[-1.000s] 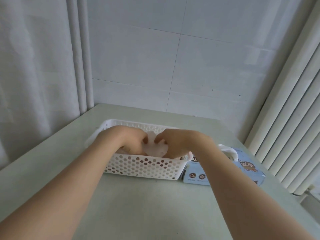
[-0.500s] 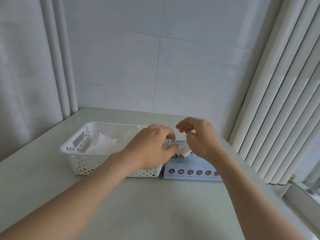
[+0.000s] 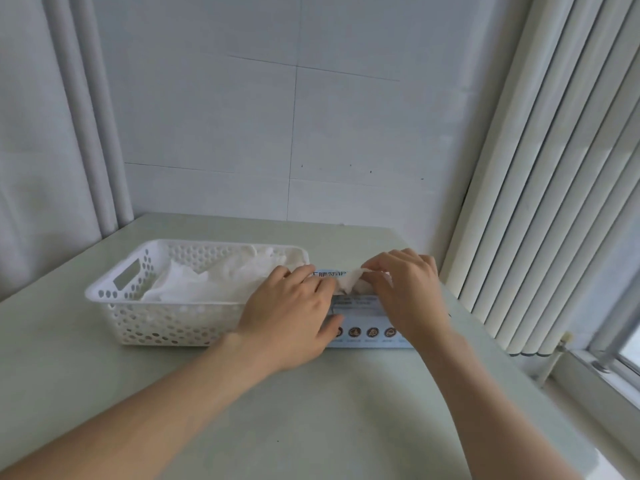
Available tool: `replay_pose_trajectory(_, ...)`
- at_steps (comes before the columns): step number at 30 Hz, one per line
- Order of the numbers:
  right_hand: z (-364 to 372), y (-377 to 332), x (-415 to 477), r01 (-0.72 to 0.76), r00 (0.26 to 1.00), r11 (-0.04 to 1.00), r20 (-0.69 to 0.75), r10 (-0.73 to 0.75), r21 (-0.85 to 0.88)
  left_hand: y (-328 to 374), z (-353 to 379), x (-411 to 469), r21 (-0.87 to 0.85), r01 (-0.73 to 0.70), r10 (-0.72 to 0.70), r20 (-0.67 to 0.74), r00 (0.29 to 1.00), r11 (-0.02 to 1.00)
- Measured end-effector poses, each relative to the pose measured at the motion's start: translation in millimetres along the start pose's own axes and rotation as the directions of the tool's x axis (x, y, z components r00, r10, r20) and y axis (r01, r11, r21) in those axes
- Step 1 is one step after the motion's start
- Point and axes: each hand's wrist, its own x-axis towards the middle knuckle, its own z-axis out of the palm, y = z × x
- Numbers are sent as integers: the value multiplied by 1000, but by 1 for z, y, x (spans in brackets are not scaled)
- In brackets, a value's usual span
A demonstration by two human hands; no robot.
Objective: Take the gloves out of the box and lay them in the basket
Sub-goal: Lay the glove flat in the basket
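Observation:
A white perforated basket (image 3: 114, 292) stands on the table's left half with several thin white gloves (image 3: 221, 280) lying inside. Right beside it lies a light blue glove box (image 3: 360, 327), flat, with round icons on its near side. A crumpled white glove (image 3: 349, 282) sticks up from the box's top opening. My right hand (image 3: 407, 289) pinches that glove from the right. My left hand (image 3: 294, 313) rests on the box's left part, its fingertips touching the glove's left end.
The pale green table (image 3: 311, 410) ends at a tiled wall behind. A curtain (image 3: 41, 133) hangs at the left. A white ribbed radiator (image 3: 554, 202) stands close to the table's right edge, with a window sill (image 3: 606, 372) below right.
Both hands have left the basket and moved right to the box. My left hand has come down onto the box, and my right hand has closed its fingers on the glove sticking out.

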Motion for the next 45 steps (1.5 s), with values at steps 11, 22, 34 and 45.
replay_pose_trajectory(11,-2,-13,-4,-97,965,995,-244,98,17,0,2,0,27,-21,22,-21,1000,999)
replay_pose_trajectory(22,-21,-50,2,-50,778,975,-604,174,216,-1,-1,-1,-12,-21,22,25,999,1000)
replay_pose_trajectory(34,-26,-70,0,-252,882,755,-177,436,605,3,-30,2,-723,-86,-152,-258,954,686)
replay_pose_trajectory(45,-44,-79,-2,-714,666,135,606,434,687,-12,-47,16,-935,52,-482,-132,866,350)
